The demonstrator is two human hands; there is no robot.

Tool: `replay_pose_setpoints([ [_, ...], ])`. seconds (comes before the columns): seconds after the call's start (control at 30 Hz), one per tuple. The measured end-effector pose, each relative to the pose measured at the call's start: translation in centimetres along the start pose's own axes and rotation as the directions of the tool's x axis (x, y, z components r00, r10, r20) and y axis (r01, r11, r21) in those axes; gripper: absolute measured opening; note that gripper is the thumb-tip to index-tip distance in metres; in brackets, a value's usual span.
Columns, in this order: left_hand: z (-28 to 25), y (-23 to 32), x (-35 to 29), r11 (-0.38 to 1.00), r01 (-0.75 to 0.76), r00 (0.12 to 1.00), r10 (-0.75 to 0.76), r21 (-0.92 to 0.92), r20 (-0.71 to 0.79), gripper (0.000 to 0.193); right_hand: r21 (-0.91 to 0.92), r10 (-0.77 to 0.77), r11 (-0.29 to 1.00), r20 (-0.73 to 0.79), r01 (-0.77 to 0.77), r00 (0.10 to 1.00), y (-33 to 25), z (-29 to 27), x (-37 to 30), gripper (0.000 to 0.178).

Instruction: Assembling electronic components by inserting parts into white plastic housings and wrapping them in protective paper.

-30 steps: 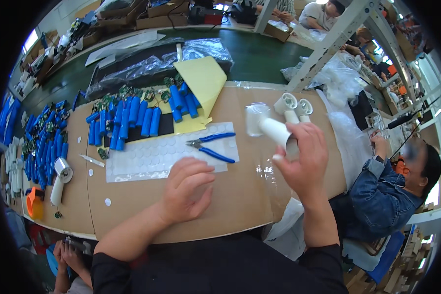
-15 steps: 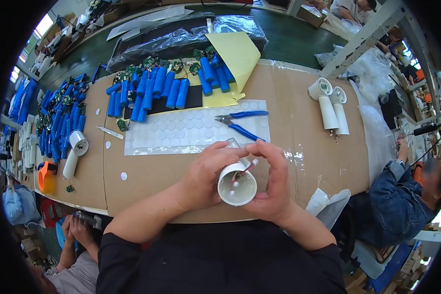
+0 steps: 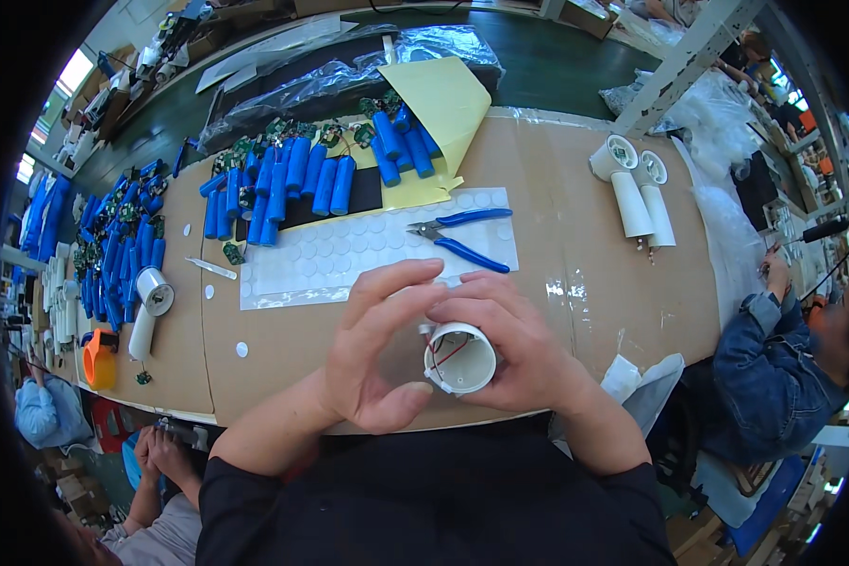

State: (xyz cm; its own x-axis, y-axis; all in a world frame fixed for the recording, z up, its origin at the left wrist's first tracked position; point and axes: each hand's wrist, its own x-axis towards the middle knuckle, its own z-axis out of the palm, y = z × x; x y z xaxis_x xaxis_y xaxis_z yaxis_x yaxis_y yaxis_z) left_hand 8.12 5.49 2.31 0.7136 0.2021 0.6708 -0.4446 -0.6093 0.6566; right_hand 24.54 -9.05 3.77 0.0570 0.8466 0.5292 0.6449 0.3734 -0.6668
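My right hand (image 3: 514, 344) is closed around a white cylindrical housing (image 3: 478, 363), its open end turned up toward me. Thin red and dark wires (image 3: 443, 354) show inside it, and a small white connector (image 3: 427, 330) hangs out over the rim on the left. My left hand (image 3: 377, 344) is open beside the housing, its thumb and fingers spread apart around an empty gap. Just beyond my hands lies a sheet of round white stickers (image 3: 316, 255), with blue-handled cutting pliers (image 3: 462, 236) resting on it.
Blue cylindrical battery cells (image 3: 278, 184) with green circuit boards lie at the back, and another pile (image 3: 118, 250) at the left. White housings (image 3: 632, 203) stand at the right. An orange object (image 3: 97, 360) sits at the left edge. Co-workers sit on both sides; a metal post (image 3: 674, 80) rises back right.
My left hand has come off the housing and opened to its left. The housing has turned in my right hand, and its wires and connector now hang over the left rim.
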Motion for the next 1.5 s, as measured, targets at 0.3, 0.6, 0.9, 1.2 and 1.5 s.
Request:
replay_pose_setpoints([
  [0.3,-0.1,0.7,0.7,0.997,-0.044,0.999,0.043,0.066,0.022,0.04,0.125,-0.041,0.992,0.079,0.031,0.996,0.0,1.9,1.0,0.054],
  [0.6,-1.0,1.2,0.2,0.999,0.039,0.995,-0.037,0.023,-0.093,0.021,0.148,-0.05,0.988,0.098,0.035,0.994,0.6,3.3,1.9,0.048],
  [0.9,-1.7,1.7,0.7,0.986,0.164,0.979,-0.166,-0.032,-0.121,0.016,0.267,0.019,0.958,0.303,-0.104,0.953,0.7,2.2,3.5,0.041],
  [1.2,-1.2,2.0,0.6,0.979,0.168,0.969,-0.185,-0.113,-0.164,0.015,0.31,-0.05,0.951,0.236,-0.026,0.97,1.1,2.6,3.5,0.042],
  [1.5,-1.3,1.7,-0.1,0.997,0.063,0.979,-0.054,0.042,-0.195,0.014,0.243,-0.034,0.97,0.208,-0.018,0.977,1.3,3.4,2.9,0.046],
])
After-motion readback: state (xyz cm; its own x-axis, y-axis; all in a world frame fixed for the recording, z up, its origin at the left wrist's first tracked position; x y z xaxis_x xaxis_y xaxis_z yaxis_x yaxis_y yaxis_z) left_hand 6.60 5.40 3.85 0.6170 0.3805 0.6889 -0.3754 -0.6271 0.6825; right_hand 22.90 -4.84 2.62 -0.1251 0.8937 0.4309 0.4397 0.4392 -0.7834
